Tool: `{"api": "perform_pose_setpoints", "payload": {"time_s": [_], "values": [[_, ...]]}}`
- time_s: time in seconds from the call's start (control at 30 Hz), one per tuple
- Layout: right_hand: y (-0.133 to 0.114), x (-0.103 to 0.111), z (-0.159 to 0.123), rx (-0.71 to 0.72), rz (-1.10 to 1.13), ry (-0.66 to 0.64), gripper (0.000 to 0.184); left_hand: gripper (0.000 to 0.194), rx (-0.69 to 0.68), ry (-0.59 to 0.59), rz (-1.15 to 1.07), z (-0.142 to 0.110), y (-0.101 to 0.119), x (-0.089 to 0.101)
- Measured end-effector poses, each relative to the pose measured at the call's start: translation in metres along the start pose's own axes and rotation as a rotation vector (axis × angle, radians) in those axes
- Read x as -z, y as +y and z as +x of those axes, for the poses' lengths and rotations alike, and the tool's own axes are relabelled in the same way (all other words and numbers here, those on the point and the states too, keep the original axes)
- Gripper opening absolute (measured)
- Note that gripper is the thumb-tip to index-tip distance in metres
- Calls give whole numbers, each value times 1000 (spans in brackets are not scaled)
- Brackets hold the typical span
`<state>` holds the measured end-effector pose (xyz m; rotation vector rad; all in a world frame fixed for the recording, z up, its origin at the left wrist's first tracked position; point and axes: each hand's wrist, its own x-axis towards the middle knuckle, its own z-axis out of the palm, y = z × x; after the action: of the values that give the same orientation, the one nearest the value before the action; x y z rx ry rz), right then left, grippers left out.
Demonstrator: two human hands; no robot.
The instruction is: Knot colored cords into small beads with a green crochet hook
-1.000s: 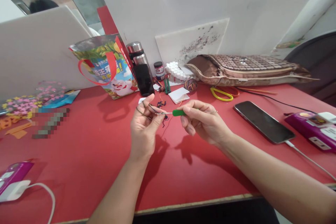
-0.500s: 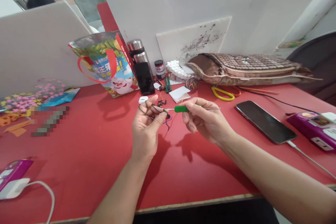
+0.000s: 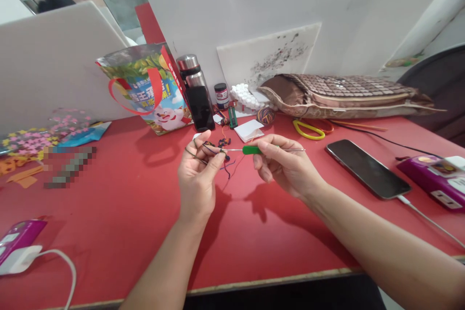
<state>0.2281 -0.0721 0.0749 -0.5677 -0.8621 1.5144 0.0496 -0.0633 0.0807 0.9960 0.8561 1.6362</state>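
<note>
Crochet hook (image 3: pixel 250 149) sits in the right hand's (image 3: pixel 281 160) grip above the tabletop (image 3: pixel 138 232), long axis roughly parallel to the front edge, tip at yarn (image 3: pixel 227 158) pinched by the left hand (image 3: pixel 199 169).

Craft workspace, by appearance: one red desk (image 3: pixel 109 232) backed by upright white boards (image 3: pixel 356 14), bearing a multicoloured yarn ball (image 3: pixel 266 116), bagged pink and yellow star pieces (image 3: pixel 31 144) and a purple power strip (image 3: pixel 417 173).
</note>
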Motion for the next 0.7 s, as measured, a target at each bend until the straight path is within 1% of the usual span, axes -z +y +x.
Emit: {"api": "perform_pose_setpoints", "payload": {"time_s": [0.17, 0.27, 0.4, 0.53, 0.7], "values": [[1, -2, -1, 19, -43, 26, 29, 47, -53, 65, 32, 1, 0, 1], [2, -3, -3, 60, -93, 41, 31, 50, -79, 84, 47, 1, 0, 1], [0, -5, -5, 116, -125, 54, 31, 45, -40, 62, 37, 1, 1, 1], [-1, -5, -6, 110, -138, 33, 30, 44, 9, 34, 10, 2, 2, 0], [0, -4, -6, 112, -122, 6, 28, 47, -8, 48, 25, 2, 2, -1]]}}
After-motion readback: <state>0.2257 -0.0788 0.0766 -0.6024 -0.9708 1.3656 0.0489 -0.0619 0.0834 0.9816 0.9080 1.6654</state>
